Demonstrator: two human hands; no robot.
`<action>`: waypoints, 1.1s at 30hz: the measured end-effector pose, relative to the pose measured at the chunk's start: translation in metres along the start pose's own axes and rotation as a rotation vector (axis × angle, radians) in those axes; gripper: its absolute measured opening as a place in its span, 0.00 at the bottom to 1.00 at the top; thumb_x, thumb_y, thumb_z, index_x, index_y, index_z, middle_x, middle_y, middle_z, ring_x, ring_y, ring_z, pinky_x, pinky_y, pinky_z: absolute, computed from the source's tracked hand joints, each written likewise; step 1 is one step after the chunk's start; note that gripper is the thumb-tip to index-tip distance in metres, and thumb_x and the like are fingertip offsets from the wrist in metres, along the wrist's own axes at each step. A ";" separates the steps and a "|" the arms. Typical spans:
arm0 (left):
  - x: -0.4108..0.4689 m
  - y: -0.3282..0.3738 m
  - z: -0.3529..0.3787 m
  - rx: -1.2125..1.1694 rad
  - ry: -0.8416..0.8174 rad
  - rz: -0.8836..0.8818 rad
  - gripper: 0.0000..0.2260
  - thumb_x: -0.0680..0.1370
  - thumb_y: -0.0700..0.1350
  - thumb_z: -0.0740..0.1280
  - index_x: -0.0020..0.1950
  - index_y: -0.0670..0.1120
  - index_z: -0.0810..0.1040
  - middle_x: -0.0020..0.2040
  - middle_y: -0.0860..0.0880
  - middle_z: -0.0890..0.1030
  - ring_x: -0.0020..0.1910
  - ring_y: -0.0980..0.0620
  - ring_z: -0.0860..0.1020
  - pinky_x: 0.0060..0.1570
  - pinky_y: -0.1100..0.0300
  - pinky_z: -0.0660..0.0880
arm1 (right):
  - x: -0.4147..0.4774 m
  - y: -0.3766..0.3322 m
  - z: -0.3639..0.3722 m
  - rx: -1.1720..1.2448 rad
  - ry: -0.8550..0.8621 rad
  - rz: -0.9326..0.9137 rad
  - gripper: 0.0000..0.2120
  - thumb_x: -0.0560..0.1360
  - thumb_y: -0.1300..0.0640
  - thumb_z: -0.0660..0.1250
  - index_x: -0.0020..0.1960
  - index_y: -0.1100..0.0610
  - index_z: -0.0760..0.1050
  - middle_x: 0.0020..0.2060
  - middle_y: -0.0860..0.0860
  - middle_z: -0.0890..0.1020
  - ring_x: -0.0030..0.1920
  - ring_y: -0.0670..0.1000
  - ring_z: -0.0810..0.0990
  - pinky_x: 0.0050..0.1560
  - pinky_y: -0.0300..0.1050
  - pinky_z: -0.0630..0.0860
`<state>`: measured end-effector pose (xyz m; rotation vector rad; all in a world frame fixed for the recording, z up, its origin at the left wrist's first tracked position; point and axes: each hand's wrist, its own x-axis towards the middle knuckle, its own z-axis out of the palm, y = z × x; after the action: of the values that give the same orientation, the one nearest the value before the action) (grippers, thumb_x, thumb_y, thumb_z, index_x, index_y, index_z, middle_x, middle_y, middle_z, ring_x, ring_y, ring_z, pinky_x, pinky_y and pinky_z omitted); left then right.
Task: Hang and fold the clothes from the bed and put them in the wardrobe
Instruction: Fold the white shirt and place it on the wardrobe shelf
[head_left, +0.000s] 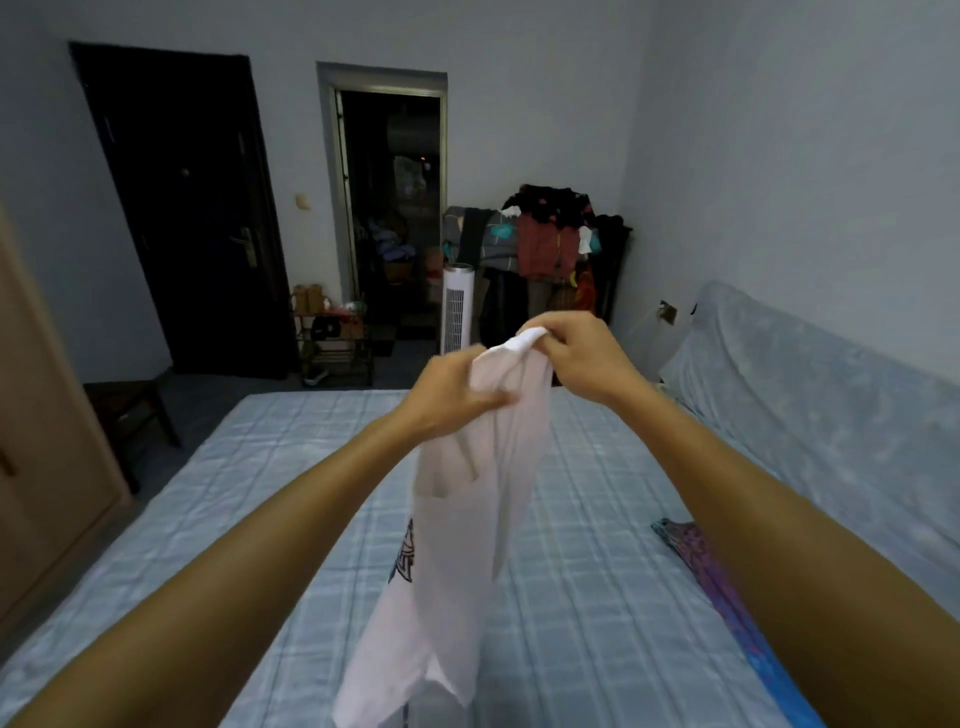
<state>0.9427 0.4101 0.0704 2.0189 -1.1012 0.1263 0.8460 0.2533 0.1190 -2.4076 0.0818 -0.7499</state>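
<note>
Head view: left hand (457, 400) and, at its 2 o'clock, right hand (566, 353) both pinch the top edge of the white shirt (467, 519), which hangs toward 7 o'clock above the bed (597, 519)

White shirt (457, 545) with dark print; pale-blue checked bed (597, 571).
</note>
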 end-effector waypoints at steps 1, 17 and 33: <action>-0.011 -0.011 0.004 0.051 -0.081 -0.069 0.13 0.70 0.51 0.74 0.51 0.49 0.78 0.43 0.52 0.80 0.42 0.53 0.78 0.38 0.61 0.72 | 0.002 -0.004 -0.001 0.005 0.044 -0.004 0.12 0.77 0.63 0.60 0.49 0.54 0.82 0.45 0.46 0.83 0.46 0.43 0.79 0.44 0.38 0.74; -0.080 -0.093 -0.022 -0.218 0.048 -0.401 0.10 0.81 0.44 0.61 0.40 0.45 0.75 0.42 0.48 0.78 0.43 0.50 0.78 0.39 0.61 0.73 | -0.024 0.037 -0.042 -0.023 0.332 0.160 0.14 0.78 0.63 0.59 0.57 0.58 0.80 0.54 0.51 0.82 0.56 0.49 0.78 0.53 0.38 0.69; -0.084 -0.008 0.160 -0.373 0.009 -0.586 0.10 0.74 0.48 0.72 0.43 0.41 0.82 0.41 0.48 0.82 0.42 0.51 0.79 0.42 0.57 0.74 | -0.079 0.059 -0.088 0.271 0.299 0.139 0.12 0.80 0.59 0.59 0.57 0.52 0.80 0.50 0.42 0.80 0.52 0.39 0.77 0.50 0.27 0.70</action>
<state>0.8525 0.3566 -0.0773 1.9059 -0.4464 -0.3470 0.7399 0.1765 0.1035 -2.0001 0.2485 -0.9828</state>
